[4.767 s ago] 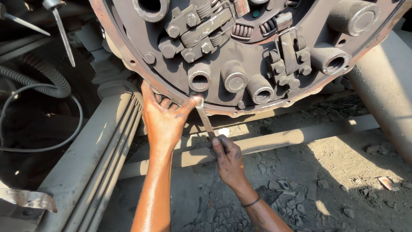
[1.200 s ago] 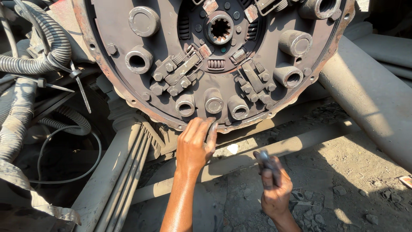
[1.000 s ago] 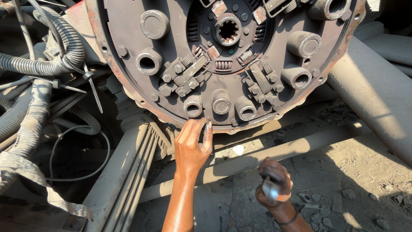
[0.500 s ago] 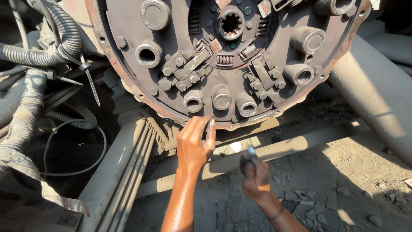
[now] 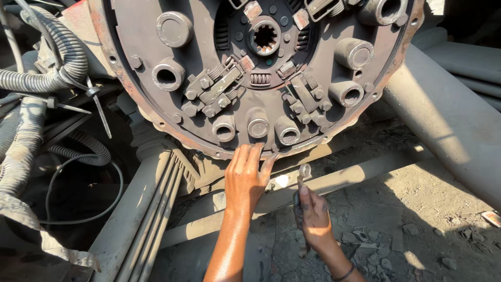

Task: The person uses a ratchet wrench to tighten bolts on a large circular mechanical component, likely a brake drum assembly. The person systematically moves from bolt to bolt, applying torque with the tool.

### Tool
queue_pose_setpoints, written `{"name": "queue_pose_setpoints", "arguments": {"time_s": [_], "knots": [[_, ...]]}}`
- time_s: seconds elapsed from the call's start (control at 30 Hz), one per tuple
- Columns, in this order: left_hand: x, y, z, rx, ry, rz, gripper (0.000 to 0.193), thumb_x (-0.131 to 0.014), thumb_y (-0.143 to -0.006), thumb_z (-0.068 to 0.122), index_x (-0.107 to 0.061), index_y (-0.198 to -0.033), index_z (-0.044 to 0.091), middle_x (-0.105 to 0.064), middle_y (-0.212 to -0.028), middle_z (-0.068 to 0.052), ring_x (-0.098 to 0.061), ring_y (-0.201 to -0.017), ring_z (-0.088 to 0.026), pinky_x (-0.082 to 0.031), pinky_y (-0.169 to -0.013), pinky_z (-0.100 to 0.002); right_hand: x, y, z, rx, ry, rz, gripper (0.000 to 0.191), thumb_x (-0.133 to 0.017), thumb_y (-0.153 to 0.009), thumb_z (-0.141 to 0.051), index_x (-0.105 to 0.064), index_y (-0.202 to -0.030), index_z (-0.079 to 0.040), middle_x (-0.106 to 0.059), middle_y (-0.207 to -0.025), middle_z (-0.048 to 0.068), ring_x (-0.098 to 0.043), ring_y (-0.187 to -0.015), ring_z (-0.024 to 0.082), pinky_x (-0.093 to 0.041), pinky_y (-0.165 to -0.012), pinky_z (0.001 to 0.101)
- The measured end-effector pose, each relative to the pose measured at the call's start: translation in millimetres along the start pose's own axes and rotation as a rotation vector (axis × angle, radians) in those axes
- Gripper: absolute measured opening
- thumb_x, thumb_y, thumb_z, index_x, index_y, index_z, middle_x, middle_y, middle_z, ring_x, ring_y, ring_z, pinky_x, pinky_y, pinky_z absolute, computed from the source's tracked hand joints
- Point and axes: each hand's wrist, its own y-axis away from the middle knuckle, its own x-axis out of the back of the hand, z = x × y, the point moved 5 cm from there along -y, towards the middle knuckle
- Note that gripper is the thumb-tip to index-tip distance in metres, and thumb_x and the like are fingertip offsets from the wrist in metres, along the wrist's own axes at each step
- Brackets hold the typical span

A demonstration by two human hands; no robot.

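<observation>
Rusty round metal plate (image 5: 261, 73) (upright), left hand (image 5: 245, 180) open, fingers spread on its lower rim, right hand (image 5: 312, 216) gripping a wrench (image 5: 301, 180)

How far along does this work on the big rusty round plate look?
Early, by the look of it. Done: nothing clearly; the clutch plate sits mounted, bolts visible around its rim. In hand: the left hand presses its fingers against the plate's lower edge, while the right hand grips a wrench, ring end up, just below the rim and not on any bolt. Left: apparently the rim bolts.
</observation>
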Motion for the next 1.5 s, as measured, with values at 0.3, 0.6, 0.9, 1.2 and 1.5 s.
{"name": "queue_pose_setpoints", "arguments": {"time_s": [0.3, 0.6, 0.9, 1.2, 1.5], "knots": [[-41.0, 14.8, -7.3, -0.149, -0.202, -0.098, 0.026, -0.07, -0.09, 0.002, -0.066, -0.115, -0.004, -0.06, -0.097, -0.013, -0.063, -0.094, -0.032, -0.055, -0.078, -0.042, 10.9, 18.3, 54.8, -0.237, 0.04, 0.006, 0.059, -0.048, -0.097, -0.056, -0.058, -0.07, -0.005, -0.043, -0.051, 0.002, -0.042, -0.043, 0.015, -0.035, -0.043, 0.0334], [-22.7, -5.2, -18.0, 0.048, 0.133, -0.158, 0.023, -0.071, -0.091, 0.009, -0.07, -0.112, 0.0, -0.066, -0.1, -0.016, -0.066, -0.095, -0.037, -0.053, -0.08, -0.045, -0.8, 8.5, -5.3, 0.323, 0.416, 0.017, 0.041, -0.055, -0.101, -0.038, -0.058, -0.112, 0.001, -0.065, -0.076, 0.009, -0.065, -0.07, 0.023, -0.05, -0.064, 0.0405], [-3.1, -19.5, -28.5, 0.174, 0.22, -0.171, 0.024, -0.074, -0.091, 0.014, -0.072, -0.112, 0.002, -0.063, -0.094, -0.015, -0.065, -0.091, -0.034, -0.052, -0.08, -0.041, -3.5, -45.5, -35.7, 0.194, 0.801, -0.217, 0.032, -0.049, -0.103, -0.029, -0.067, -0.119, -0.01, -0.069, -0.076, 0.018, -0.071, -0.072, 0.033, -0.055, -0.073, 0.0444], [-18.6, -17.4, -32.6, 0.161, 0.104, -0.125, 0.021, -0.079, -0.085, 0.017, -0.079, -0.1, 0.003, -0.07, -0.088, -0.012, -0.062, -0.086, -0.031, -0.05, -0.078, -0.042, 13.2, -82.4, -94.8, 0.398, 0.844, -0.17, 0.036, -0.065, -0.091, -0.041, -0.078, -0.106, -0.01, -0.076, -0.097, 0.017, -0.072, -0.087, 0.038, -0.055, -0.076, 0.0461], [-24.0, -15.7, -35.1, 0.203, 0.149, -0.095, 0.02, -0.081, -0.083, 0.017, -0.08, -0.098, 0.004, -0.072, -0.088, -0.011, -0.064, -0.087, -0.031, -0.051, -0.079, -0.041, -4.2, -55.3, -85.5, 0.42, 0.388, -0.01, 0.027, -0.064, -0.098, -0.031, -0.076, -0.104, -0.008, -0.072, -0.078, 0.009, -0.064, -0.062, 0.02, -0.05, -0.056, 0.0365]]}}
